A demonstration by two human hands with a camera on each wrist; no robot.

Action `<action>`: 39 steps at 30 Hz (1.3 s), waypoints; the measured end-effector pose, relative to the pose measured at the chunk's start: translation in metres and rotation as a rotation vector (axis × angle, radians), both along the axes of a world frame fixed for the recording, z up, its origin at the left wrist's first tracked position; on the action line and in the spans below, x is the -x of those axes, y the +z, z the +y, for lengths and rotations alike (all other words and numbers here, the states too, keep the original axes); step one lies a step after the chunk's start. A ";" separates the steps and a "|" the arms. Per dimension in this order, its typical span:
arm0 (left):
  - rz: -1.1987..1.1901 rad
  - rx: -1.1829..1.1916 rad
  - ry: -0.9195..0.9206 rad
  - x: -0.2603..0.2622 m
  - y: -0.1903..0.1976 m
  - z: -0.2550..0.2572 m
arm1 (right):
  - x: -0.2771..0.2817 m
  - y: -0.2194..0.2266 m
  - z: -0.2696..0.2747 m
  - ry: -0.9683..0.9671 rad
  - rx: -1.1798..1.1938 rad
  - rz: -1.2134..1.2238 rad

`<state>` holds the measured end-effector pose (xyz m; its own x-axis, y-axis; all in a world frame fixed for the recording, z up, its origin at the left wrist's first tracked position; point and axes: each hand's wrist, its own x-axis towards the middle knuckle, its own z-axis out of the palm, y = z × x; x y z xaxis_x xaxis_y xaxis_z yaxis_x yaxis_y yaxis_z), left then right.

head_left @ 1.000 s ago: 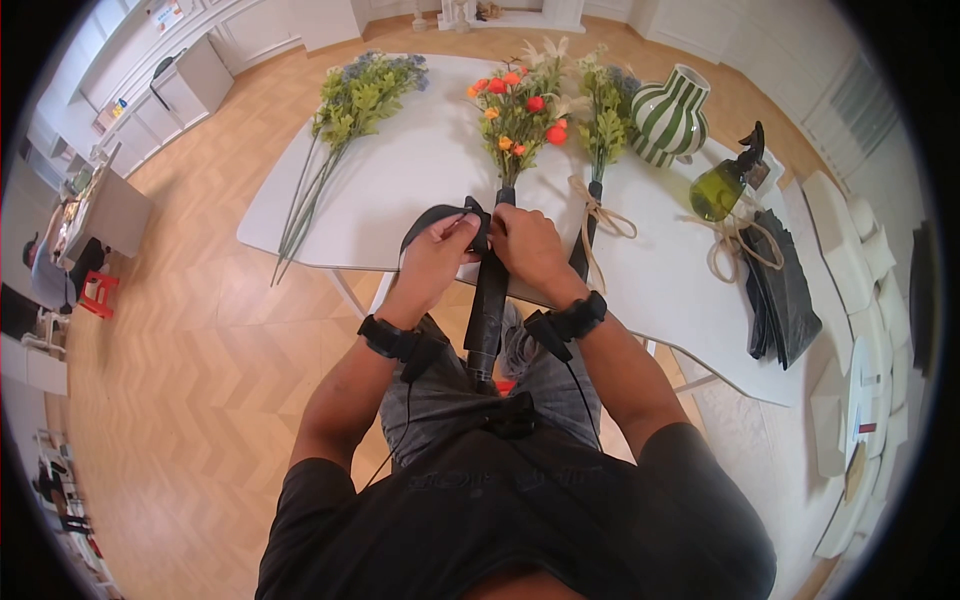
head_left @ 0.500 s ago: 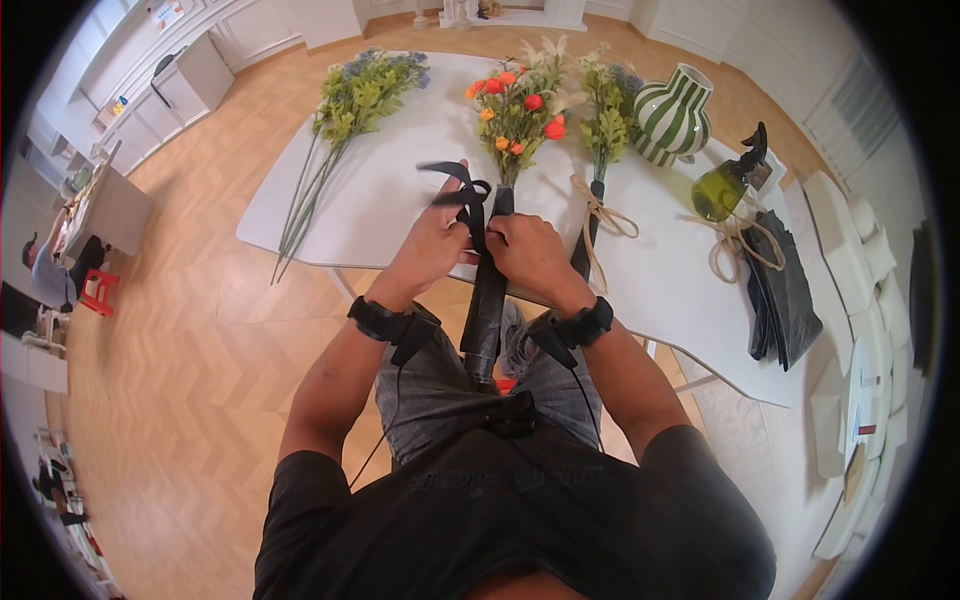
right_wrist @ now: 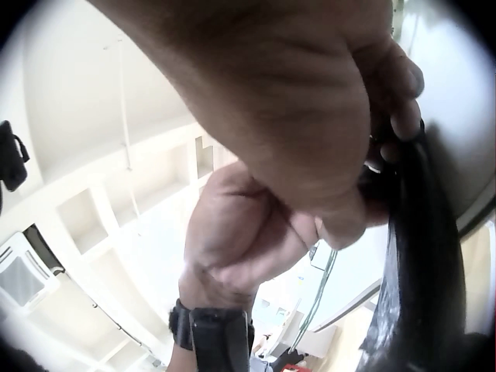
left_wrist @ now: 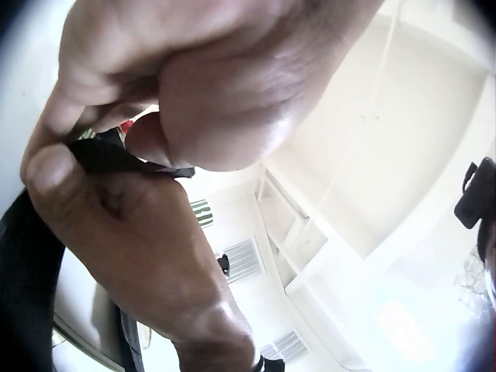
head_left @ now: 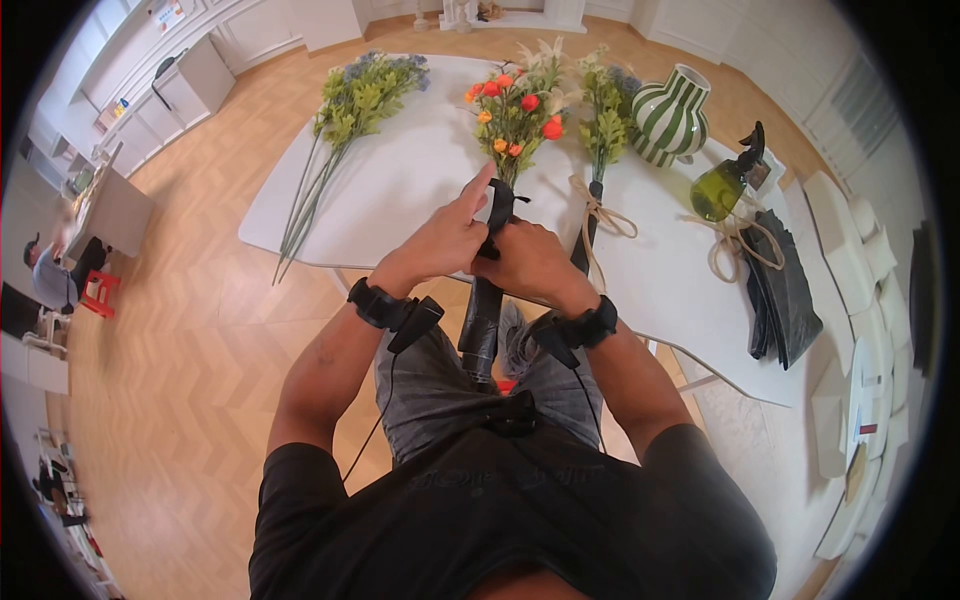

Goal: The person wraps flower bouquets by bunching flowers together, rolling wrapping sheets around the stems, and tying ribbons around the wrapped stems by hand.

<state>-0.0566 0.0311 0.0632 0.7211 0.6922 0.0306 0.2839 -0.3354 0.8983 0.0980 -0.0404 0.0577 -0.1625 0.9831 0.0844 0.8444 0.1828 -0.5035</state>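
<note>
A bouquet of orange, red and white flowers (head_left: 515, 110) has its stems wrapped in black (head_left: 481, 325), running down between the person's knees. A black ribbon (head_left: 502, 205) stands in a loop at the upper part of this wrapping. My left hand (head_left: 445, 238) pinches the ribbon with the thumb, its index finger pointing toward the blooms. From the other side my right hand (head_left: 537, 262) grips the ribbon close against the stems and covers that stretch of wrapping. In the left wrist view the black strip (left_wrist: 108, 155) passes between both hands. The right wrist view shows the glossy wrapped handle (right_wrist: 426, 248) beside the curled fingers.
Loose blue-flowered stems (head_left: 365, 95) lie on the white table (head_left: 420, 110) at left. Right of the bouquet are a second bunch (head_left: 605, 120) tied with twine (head_left: 605, 217), a striped vase (head_left: 670, 115), a green spray bottle (head_left: 715, 195) and folded black sheets (head_left: 780, 290).
The ribbon in the left hand has swung from the left side up and over toward the right, forming a loop at the stems. The left hand has moved right, against the right hand.
</note>
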 end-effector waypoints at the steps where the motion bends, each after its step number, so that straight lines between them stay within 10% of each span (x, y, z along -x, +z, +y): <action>1: 0.001 -0.001 0.000 -0.001 0.000 0.000 | 0.004 -0.001 0.001 0.000 -0.001 0.001; 19: 0.192 -0.144 -0.037 0.011 0.002 -0.001 | -0.007 -0.018 0.024 -0.084 -0.024 -0.005; 25: 0.384 -0.641 0.039 0.030 -0.010 0.017 | -0.020 -0.024 0.030 0.002 0.000 0.223; 31: 0.609 0.000 -0.312 0.059 0.049 -0.013 | -0.028 -0.023 0.034 0.017 0.152 0.392; 33: 0.344 0.179 -0.585 0.070 0.034 -0.013 | -0.030 -0.025 0.037 0.048 0.185 0.457; 39: 0.100 -0.076 -0.024 0.034 -0.007 0.003 | -0.034 -0.032 0.041 0.083 0.255 0.607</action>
<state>-0.0906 0.0341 0.0562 0.7393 0.6733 0.0092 0.3622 -0.4091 0.8375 0.1317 0.0006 0.0262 -0.2356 0.9706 -0.0492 0.3858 0.0469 -0.9214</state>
